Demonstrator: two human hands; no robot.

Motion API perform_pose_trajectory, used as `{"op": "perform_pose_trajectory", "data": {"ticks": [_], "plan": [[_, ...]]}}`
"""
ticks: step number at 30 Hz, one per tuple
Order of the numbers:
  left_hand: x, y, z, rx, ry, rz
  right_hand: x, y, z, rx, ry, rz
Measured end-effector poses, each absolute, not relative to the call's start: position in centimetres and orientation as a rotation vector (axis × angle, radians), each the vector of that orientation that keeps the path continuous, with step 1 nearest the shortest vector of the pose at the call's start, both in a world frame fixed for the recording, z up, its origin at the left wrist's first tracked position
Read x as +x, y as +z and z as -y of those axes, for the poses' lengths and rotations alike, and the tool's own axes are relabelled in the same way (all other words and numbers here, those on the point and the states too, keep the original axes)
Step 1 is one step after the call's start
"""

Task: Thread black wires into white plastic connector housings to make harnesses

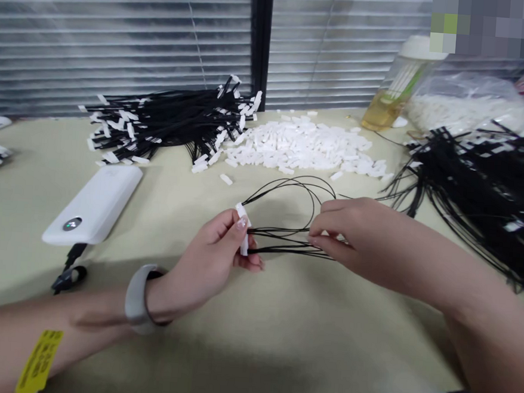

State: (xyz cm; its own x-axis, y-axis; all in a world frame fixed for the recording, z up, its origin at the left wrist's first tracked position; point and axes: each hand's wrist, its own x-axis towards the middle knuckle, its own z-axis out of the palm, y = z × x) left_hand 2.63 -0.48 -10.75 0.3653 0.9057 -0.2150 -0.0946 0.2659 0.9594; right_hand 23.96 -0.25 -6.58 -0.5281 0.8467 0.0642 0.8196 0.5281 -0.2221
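My left hand (215,256) is closed in a pinch on a small white plastic connector (243,226) held upright above the beige table (279,341). A few thin black wires (289,189) loop away from it toward the back and return to my right hand (344,235). That hand's fingers are pinched together on the wires just right of the connector. A grey band sits on my left wrist and a yellow tag on my forearm.
A heap of loose white connectors (305,145) lies behind my hands. Bundles of black wires with white ends lie at back left (168,124) and right (483,176). A white power bank (95,203), a bottle (398,86) and a plastic bag (466,106) stand around.
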Motion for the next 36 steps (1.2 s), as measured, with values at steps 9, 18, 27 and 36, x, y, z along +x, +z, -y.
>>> {"op": "perform_pose_trajectory", "data": {"ticks": [9,18,27,36], "plan": [[2.6,-10.9,0.5,1.098,0.843,-0.942,22.8,-5.8,0.4,-1.393,0.496,2.774],[2.6,-10.5,0.8,1.172,0.776,-0.992,22.2,-6.3,0.5,-1.365,0.418,2.718],[2.9,-10.3,0.7,1.22,0.742,-1.017,21.8,-6.5,0.7,-1.383,0.334,2.696],[2.8,-10.4,0.7,1.229,0.733,-1.024,23.6,-4.9,0.9,-1.579,0.009,2.425]]}}
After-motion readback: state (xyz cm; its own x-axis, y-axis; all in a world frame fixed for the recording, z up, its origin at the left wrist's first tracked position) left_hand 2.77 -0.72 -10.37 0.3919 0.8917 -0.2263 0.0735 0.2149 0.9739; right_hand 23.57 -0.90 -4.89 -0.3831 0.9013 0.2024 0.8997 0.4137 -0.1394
